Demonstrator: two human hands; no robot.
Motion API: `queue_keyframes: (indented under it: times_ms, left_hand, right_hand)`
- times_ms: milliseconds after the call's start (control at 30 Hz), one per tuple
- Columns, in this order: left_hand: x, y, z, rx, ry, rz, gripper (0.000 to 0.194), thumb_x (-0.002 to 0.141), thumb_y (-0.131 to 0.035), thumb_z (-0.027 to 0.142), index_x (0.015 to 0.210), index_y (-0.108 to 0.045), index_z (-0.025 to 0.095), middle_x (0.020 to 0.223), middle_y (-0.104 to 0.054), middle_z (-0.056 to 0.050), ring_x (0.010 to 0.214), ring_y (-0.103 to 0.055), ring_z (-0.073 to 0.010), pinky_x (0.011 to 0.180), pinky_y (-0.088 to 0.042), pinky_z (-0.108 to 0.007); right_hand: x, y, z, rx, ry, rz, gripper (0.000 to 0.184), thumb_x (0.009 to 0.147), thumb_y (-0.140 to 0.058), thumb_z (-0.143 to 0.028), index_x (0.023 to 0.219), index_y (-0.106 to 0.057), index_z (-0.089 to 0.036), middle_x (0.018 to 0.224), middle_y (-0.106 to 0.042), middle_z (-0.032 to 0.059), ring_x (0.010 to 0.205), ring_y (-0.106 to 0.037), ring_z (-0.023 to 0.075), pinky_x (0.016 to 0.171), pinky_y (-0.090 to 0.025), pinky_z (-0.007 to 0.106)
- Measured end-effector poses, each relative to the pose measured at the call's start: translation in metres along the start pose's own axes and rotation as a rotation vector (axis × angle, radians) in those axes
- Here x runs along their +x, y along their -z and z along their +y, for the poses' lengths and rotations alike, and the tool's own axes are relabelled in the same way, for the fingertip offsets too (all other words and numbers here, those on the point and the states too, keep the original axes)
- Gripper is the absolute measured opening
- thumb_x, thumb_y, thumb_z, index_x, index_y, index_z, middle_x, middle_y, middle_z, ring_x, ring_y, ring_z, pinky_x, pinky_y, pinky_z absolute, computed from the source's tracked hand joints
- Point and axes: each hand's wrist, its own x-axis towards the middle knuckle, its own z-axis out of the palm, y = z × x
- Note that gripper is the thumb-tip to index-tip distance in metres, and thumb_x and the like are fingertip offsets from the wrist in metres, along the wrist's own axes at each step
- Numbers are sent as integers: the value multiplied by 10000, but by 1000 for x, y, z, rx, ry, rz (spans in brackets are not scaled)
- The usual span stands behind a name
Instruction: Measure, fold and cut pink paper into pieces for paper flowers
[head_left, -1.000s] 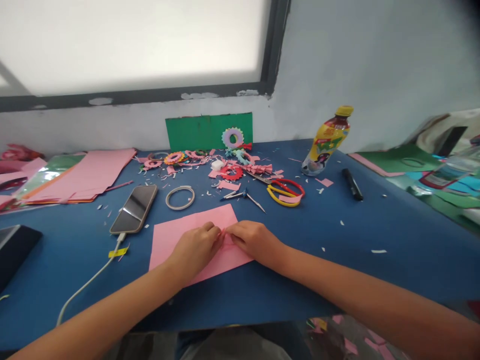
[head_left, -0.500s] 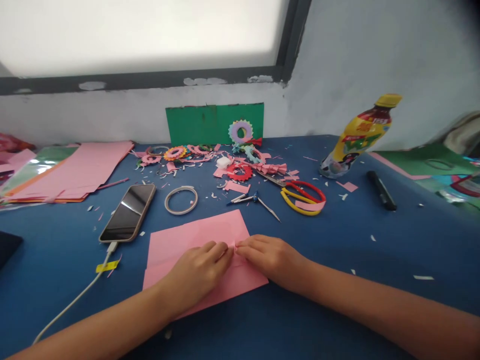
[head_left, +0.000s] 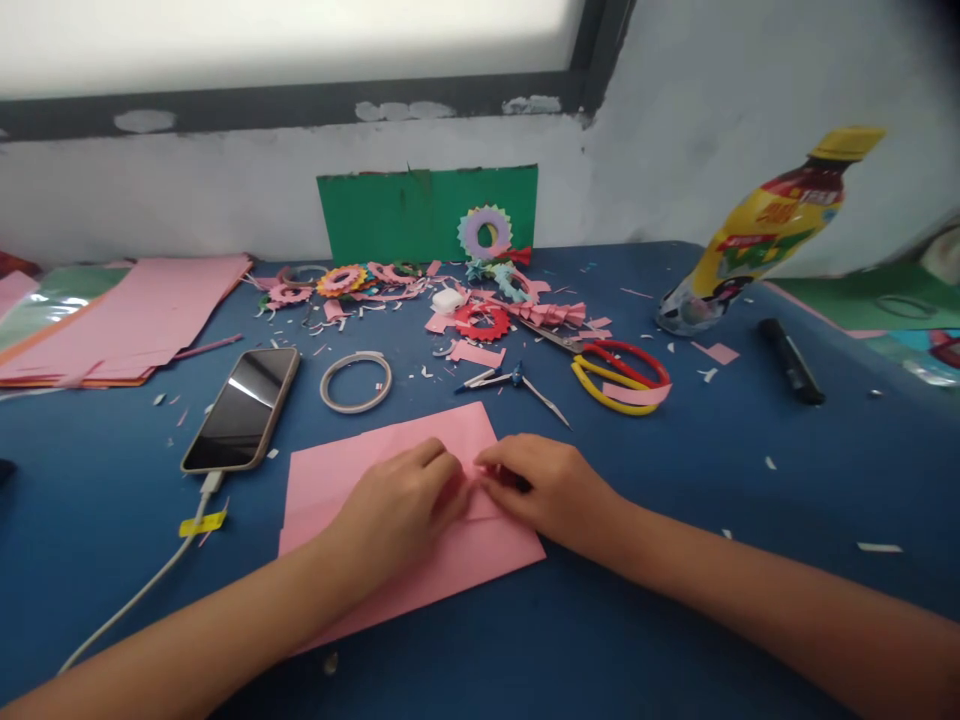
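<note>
A pink sheet of paper (head_left: 330, 490) lies on the blue table, with a crease or overlapping edge running across it. My left hand (head_left: 412, 495) rests over its middle, fingers curled in and the tips pinching at the paper. Opposite it, my right hand (head_left: 555, 490) has thumb and forefinger bent toward each other, their tips at the same spot on the paper. The fingertips of both hands nearly meet. Whatever small fold lies between them is mostly hidden by my left hand.
Beyond the paper lie a tape roll (head_left: 356, 383), compasses (head_left: 517, 377) and red-and-yellow scissors (head_left: 622, 375). A phone (head_left: 244, 410) with a cable is at left, near stacked pink paper (head_left: 142, 310). Paper rings (head_left: 484, 322) and scraps, a bottle (head_left: 765, 235) and a black marker (head_left: 790, 362) stand or lie farther off.
The view has tilted down slightly, so things sit higher in the picture. My right thumb and forefinger have spread a little apart behind their tips. The paper stays under both hands.
</note>
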Motion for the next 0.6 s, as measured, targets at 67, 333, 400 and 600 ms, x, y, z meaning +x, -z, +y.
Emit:
queue_keyframes:
  times_ms: [67, 333, 400, 600]
  left_hand:
    - [5, 1, -2, -93, 94, -1, 211, 843, -448, 253, 691, -562, 162, 709, -559, -23, 583, -510, -120, 530, -385, -235]
    - [6, 4, -6, -221, 189, -67, 162, 767, -579, 325, 686, -582, 185, 699, -569, 7, 593, -481, -124, 518, -326, -229]
    - [4, 5, -5, -247, 180, -83, 151, 763, -594, 345, 727, -604, 199, 740, -587, 11, 611, -496, -123, 524, -330, -224]
    - [-3, 10, -8, -304, 3, -113, 120, 826, -502, 208, 797, -618, 204, 817, -634, -5, 712, -554, -131, 628, -407, -223]
  right_hand:
    - [3, 1, 1, 38, -95, -8, 142, 799, -513, -147, 900, -606, -179, 750, -634, 20, 680, -593, 125, 650, -476, 233]
    - [11, 8, -2, 75, -244, -147, 154, 767, -566, -131, 898, -640, -166, 812, -585, 27, 696, -559, 119, 642, -444, 232]
    - [10, 10, -2, 122, -243, -169, 91, 746, -595, -124, 814, -636, -168, 797, -567, 14, 667, -547, 103, 617, -440, 214]
    - [1, 17, 8, 181, -10, -220, 150, 767, -541, -38, 788, -605, -172, 815, -606, 18, 750, -565, 114, 693, -461, 218]
